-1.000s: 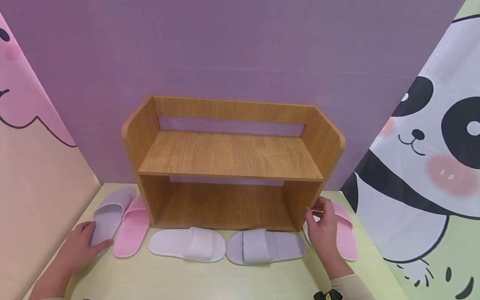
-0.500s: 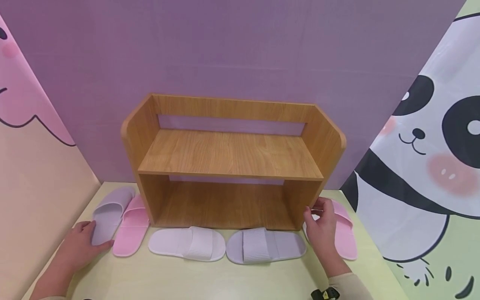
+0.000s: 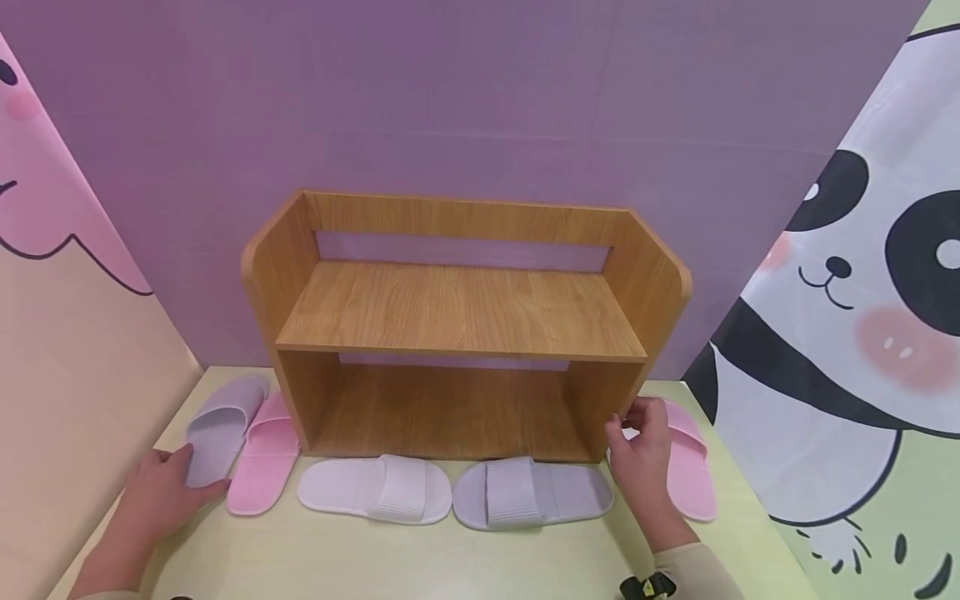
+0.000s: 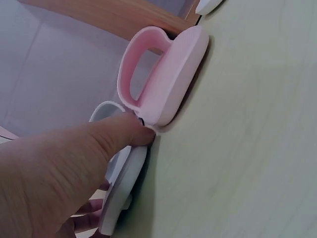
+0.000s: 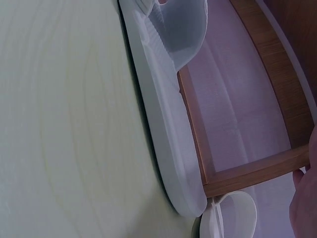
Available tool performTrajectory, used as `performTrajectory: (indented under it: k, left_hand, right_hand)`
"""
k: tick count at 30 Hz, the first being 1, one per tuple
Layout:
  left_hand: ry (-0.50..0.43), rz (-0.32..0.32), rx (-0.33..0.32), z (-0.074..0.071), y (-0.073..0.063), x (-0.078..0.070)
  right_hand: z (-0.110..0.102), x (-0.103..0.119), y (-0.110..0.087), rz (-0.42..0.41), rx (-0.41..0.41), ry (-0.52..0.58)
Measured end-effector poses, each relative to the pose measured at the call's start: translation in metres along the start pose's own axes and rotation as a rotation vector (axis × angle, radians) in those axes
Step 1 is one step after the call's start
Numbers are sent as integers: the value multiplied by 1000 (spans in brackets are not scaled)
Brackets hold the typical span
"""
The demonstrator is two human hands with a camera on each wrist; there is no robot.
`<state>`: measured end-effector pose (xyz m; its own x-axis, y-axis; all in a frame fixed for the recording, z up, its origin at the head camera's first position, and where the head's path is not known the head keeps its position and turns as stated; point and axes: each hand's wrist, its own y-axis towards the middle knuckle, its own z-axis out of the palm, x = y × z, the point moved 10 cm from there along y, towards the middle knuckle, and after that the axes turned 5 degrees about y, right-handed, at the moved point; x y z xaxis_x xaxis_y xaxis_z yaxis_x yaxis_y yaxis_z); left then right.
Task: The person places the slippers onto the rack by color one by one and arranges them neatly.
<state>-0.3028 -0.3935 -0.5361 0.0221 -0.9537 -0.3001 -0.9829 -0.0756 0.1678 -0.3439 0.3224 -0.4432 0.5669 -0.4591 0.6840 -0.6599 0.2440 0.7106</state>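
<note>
In the head view my left hand holds the heel of a lavender-grey slipper at the far left, thumb on one side and fingers on the other. The left wrist view has the slipper's sole edge between thumb and fingers, its heel tilted up from the table. A pink slipper lies right beside it. My right hand pinches the front edge of the right side panel of a two-tier wooden shelf. Under that hand a white slipper is partly hidden, with another pink slipper to its right.
A white slipper and a grey slipper lie sideways along the front of the shelf. Both shelf tiers are bare. A purple wall rises behind, with a panda picture on the right wall.
</note>
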Motion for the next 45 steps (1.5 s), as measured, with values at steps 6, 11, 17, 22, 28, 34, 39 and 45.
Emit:
performTrajectory:
  k: [6,11,17,22,28,34,39,45]
  left_hand:
    - [-39,-70,50,2,1,-1]
    - [-43,-92,34,-1,3,-6]
    - [-44,-118,-60,-10,2,-12]
    - [-57,-129,-142,-17,1,-16]
    - [-68,-134,-188,-24,0,-24]
    - [-103,-167,-209,-30,-1,-29]
    - [-115,-176,-217,-32,-1,-31]
    - [-126,-169,-236,-34,0,-34]
  right_hand:
    - [0,0,0,-12,-4,-16]
    - [0,-1,0,6,-3,-42]
    - [1,-3,0,25,1,-59]
    - [1,-4,0,36,2,-56]
    - [1,-1,0,26,-2,-44]
    - [0,1,-1,8,-13,-19]
    - [1,2,-1,7,-10,-21]
    - [2,1,-1,12,-2,-29]
